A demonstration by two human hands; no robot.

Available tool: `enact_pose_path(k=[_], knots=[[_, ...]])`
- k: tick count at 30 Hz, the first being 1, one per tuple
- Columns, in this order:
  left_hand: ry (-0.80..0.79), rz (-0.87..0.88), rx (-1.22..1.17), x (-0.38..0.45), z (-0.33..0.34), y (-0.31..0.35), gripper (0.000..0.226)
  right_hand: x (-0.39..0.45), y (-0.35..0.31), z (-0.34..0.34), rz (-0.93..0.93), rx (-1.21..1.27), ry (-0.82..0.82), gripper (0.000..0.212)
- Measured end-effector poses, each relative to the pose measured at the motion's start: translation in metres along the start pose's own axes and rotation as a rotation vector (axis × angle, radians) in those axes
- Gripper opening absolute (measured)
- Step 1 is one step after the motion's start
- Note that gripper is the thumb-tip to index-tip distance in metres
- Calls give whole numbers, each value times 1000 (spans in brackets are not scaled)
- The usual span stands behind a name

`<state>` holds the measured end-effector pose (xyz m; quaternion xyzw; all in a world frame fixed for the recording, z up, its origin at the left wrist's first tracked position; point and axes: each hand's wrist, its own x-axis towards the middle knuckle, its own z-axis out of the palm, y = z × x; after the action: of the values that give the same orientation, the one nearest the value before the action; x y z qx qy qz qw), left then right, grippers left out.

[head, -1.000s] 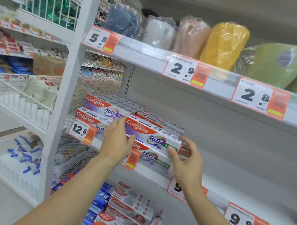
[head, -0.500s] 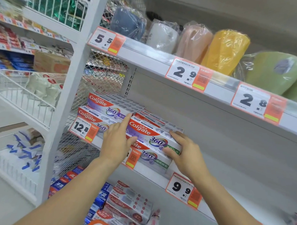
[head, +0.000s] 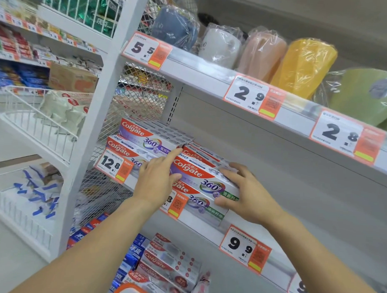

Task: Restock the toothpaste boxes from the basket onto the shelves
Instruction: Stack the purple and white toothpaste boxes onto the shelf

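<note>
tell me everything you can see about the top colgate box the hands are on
The top box is a long cardboard carton, white with a red Colgate band, a purple 360 logo and a green end. It lies flat on another such box, on the middle shelf. The left hand presses its left end; the right hand covers its right end.

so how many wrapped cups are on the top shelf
4 clearly: blue cup at the left, then white cup, pink cup and yellow cup. The green wrapped item at the right may be something else; more may sit behind.
</note>
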<state>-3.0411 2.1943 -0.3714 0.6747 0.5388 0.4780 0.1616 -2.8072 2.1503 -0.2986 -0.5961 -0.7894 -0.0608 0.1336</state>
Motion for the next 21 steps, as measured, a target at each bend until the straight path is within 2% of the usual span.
enact_pose_path(k=[3, 5, 8, 10, 16, 21], knots=[[-5, -8, 67, -1, -4, 2, 64, 2, 3, 2, -20, -18, 49, 85], [0, -10, 99, 1, -6, 4, 63, 0, 5, 2, -2, 31, 96, 92], [1, -14, 110, 2, -6, 6, 63, -1, 9, -1, 11, 22, 59, 101], [3, -21, 106, 1, -5, 6, 63, 1, 10, -1, 1, 18, 36, 98], [14, -43, 106, 2, -1, 7, 64, -3, 14, 6, -14, 127, 115, 93], [-1, -45, 91, 2, -2, 7, 67, -15, 14, 18, -110, 252, 160, 76]])
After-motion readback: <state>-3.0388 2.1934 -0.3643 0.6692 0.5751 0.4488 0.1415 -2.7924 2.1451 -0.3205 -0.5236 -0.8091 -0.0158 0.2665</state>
